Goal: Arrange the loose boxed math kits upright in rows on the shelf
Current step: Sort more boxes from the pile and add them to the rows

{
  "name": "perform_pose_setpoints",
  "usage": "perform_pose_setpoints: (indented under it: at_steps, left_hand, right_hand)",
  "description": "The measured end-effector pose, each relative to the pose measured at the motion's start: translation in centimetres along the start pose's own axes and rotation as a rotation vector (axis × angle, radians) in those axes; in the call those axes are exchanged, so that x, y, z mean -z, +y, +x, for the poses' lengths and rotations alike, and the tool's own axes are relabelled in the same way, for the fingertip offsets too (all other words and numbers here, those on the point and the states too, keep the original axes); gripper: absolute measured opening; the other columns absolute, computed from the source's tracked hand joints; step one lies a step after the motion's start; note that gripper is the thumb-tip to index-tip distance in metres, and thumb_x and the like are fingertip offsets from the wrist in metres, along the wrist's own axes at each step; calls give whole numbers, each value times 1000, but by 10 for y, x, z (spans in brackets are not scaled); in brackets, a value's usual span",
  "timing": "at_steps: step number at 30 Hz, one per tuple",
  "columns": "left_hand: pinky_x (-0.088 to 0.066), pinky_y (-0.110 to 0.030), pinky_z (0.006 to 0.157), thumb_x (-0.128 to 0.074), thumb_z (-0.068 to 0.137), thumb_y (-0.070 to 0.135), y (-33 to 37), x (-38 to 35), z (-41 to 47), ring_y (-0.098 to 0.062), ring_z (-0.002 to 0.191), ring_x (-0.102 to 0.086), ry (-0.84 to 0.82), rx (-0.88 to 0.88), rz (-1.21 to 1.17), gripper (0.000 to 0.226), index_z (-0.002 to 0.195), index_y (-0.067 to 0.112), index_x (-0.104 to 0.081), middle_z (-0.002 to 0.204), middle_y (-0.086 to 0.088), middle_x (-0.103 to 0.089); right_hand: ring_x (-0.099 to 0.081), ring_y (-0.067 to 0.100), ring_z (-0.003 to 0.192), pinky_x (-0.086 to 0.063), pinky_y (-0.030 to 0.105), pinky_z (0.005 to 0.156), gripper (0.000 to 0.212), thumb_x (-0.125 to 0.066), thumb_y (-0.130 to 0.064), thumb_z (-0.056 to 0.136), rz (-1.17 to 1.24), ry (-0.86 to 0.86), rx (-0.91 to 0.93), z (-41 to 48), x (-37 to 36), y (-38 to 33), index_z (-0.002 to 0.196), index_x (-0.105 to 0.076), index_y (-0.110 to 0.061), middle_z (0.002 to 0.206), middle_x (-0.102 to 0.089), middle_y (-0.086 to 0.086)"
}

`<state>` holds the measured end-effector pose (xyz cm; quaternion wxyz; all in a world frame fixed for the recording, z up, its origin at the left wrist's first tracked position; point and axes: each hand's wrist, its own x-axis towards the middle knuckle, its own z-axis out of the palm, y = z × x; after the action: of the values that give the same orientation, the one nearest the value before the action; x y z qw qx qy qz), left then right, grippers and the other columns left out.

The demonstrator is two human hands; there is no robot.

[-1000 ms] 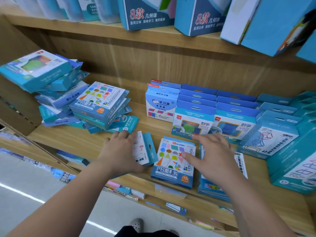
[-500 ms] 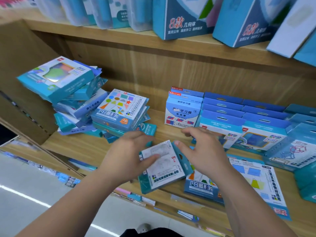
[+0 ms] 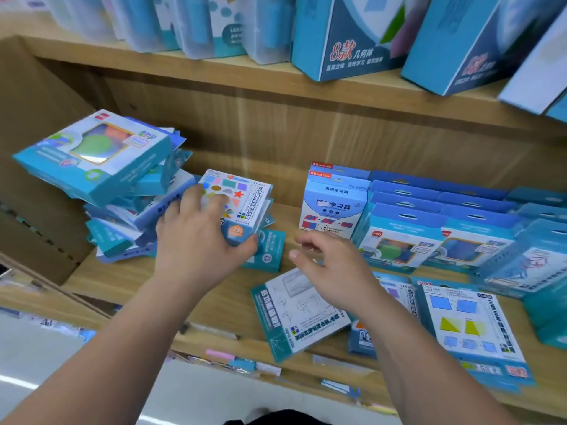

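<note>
Progress view, shelf restock. Right half looks done: upright rows (image 3: 429, 216) of blue kits stand packed front-to-back, w/ a white kit (image 3: 333, 207) heading the leftmost row. Left half is not done: a heap (image 3: 116, 185) of kits lies tilted & criss-crossed by the left wall of the shelf (image 3: 129, 280).

Left hand (image 3: 196, 240) grips the shapes kit (image 3: 242, 197), which lies face-up on a low stack just right of the heap; fingers lie over its face and the thumb hooks its near corner. Whether the kit has left the stack cannot be told.

Right hand (image 3: 331, 268) hovers, fingers loosely curled, holding nothing, above the diagram kit (image 3: 294, 317). That kit lies flat at the front edge. Beside it a triangle kit (image 3: 466, 317) is also flat, and a third box shows partly between the two. A teal kit (image 3: 270, 250) lies flat under the stack's near side.

Est. stage: roughly half. Left to do: the heap, the low stack and approx. three or four flat kits at the front must go upright. Free board for new rows lies btwn. heap and white kit.
</note>
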<state>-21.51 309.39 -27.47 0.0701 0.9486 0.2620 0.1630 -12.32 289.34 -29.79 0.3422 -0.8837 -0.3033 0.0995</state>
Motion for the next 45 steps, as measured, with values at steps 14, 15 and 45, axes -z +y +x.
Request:
perform_pose_setpoints:
  at_steps: [14, 15, 45]
  left_hand:
    - [-33, -40, 100, -63, 60, 64, 62, 6, -45, -29, 119, -49, -39, -369, -359, 74, 123, 24, -63, 136, -3, -51]
    - [-33, -39, 101, -64, 60, 64, 70, 3, -49, -28, 120, -50, -69, -391, -375, 74, 123, 25, -63, 135, -1, -50]
    - [-51, -43, 96, -46, 43, 101, 196, -63, -134, -23, 113, -46, -331, -362, -2, 114, 134, 33, -56, 145, 3, -45]
  right_hand:
    - [-65, 12, 84, -55, 35, 75, 21, -75, -42, 82, -244, 195, -190, -48, 86, 78, 96, -74, -26, 85, -69, -10]
    - [-64, 15, 89, -54, 36, 77, 27, -76, -46, 80, -289, 181, -213, -52, 92, 84, 98, -74, -26, 89, -70, -8]
    - [-36, 23, 127, -41, 39, 98, 84, -57, -84, 66, -423, -7, -392, -113, 133, 160, 136, -47, -40, 134, -50, -7]
